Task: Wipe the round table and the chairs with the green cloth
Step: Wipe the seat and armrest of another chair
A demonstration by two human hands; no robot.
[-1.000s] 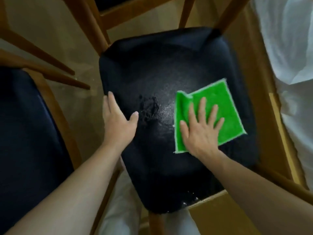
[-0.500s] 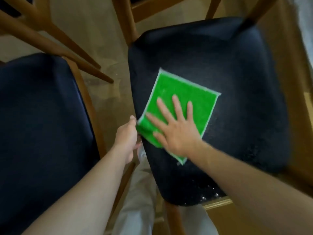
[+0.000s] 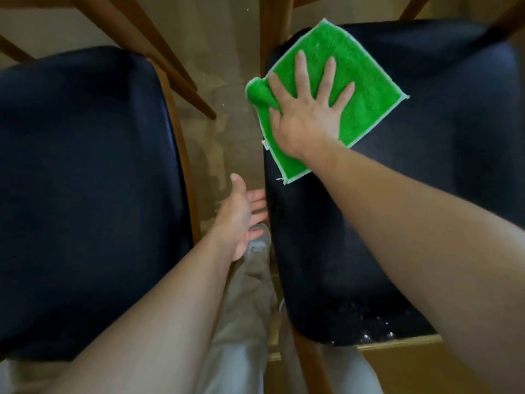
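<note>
Head view, single frame, looking steeply down between two seats. Right hand (image 3: 305,109): palm down and flat on the green cloth (image 3: 358,81), four fingers straight and fanned apart, tips pointing away from the person toward the cloth's far corner; the thumb lies along the cloth's left edge, where the fabric is bunched into a small roll beside it. The green cloth is spread on the far left part of the right chair seat (image 3: 426,194), a dark navy upholstered pad; cloth shows beyond the fingertips, to the right of the little finger, and below the wrist, where one pale-edged corner reaches the seat's left edge. Its bunched left corner hangs just over that edge. Left hand (image 3: 241,217): in the gap between the two seats, palm turned to the right toward the seat's side, fingers straight and loosely together, thumb raised apart from them; it holds nothing, and whether the fingertips touch the seat's side cannot be told. Left chair seat (image 3: 85,194): same dark upholstery, with a wooden frame rail along its right side. Wooden legs (image 3: 159,52) cross the upper left at a slant. Pale glossy floor (image 3: 227,123) shows between the seats. Light grey trousers (image 3: 244,322) and a pale shoe (image 3: 260,243) appear below the left hand. White specks dot the near edge of the right chair seat.
</note>
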